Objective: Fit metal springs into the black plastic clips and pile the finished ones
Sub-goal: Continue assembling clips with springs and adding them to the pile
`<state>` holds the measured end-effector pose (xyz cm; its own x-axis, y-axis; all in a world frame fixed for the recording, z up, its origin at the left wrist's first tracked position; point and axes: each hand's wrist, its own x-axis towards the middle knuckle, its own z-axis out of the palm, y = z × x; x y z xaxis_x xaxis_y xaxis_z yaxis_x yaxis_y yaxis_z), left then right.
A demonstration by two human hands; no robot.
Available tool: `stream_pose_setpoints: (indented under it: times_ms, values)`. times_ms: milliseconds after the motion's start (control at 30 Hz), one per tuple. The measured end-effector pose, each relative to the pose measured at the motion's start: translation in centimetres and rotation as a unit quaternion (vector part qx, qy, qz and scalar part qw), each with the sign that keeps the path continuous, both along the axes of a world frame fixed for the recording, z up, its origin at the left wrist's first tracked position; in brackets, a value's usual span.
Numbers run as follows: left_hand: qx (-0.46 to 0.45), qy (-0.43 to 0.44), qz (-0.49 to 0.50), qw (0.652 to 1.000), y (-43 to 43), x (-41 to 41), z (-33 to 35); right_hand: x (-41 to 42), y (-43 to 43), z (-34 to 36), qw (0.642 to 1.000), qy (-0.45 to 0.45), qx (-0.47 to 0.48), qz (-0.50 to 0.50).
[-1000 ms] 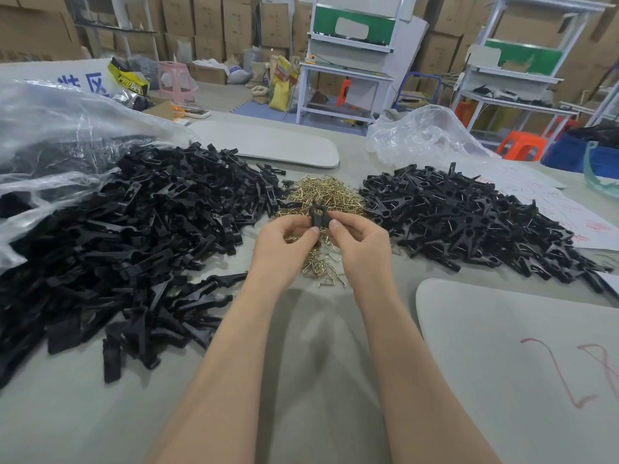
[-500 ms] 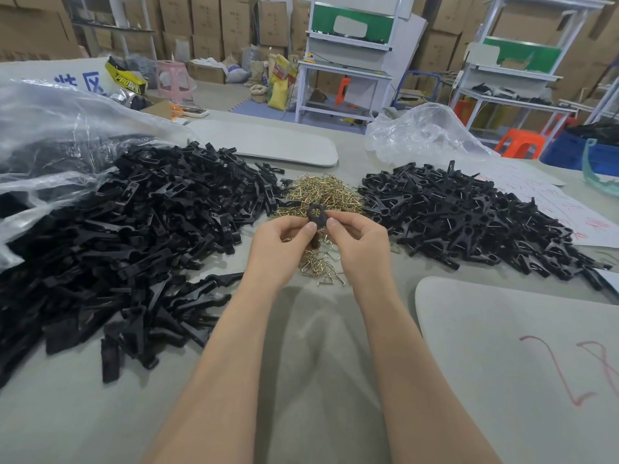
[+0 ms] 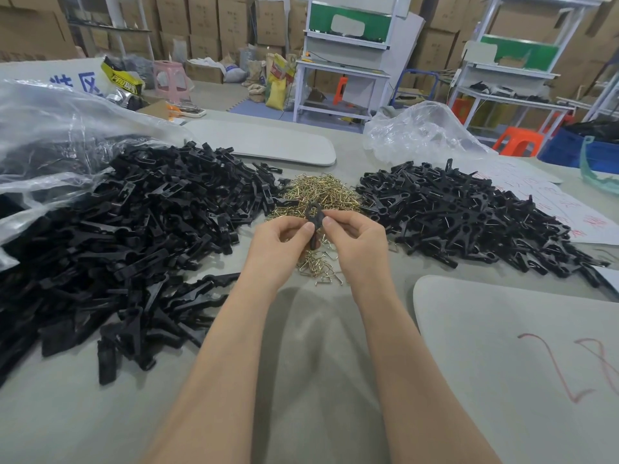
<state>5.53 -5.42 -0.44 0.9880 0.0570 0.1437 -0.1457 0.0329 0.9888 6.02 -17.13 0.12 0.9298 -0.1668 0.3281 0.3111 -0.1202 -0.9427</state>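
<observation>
- Two hands meet over the middle of the desk (image 3: 301,380): left hand (image 3: 281,241) & right hand (image 3: 355,239) both pinch one black clip (image 3: 314,217) btwn thumb and curled fingers, ring end up.
- The clip is held off the desk, just above the near part of the brass springs (image 3: 318,194) (can't tell if a spring sits in it).
- The springs lie heaped btwn two lots of clips: the left pile (image 3: 134,236), big, next to a clear plastic bag (image 3: 43,128), and the right pile (image 3: 469,216), smaller.
- A grey board (image 3: 502,346) w/ red scribble lies beside the right forearm.
</observation>
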Motion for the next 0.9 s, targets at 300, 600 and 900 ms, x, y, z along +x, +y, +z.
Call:
stream_pose_setpoints:
  times_ms: [300,600,900]
  values:
    - [-0.072,0.012,0.114,0.991,0.7,0.1,1.0,-0.2,0.4,-0.4,0.998,0.044,-0.022,-0.044]
    - [-0.280,-0.080,0.369,0.883,3.6,0.5,1.7,0.8,6.2,1.5,0.973,0.102,-0.152,0.143]
    - [-0.230,-0.031,0.320,0.918,2.7,0.9,1.0,0.5,6.9,-1.0,0.823,0.078,-0.562,0.005]
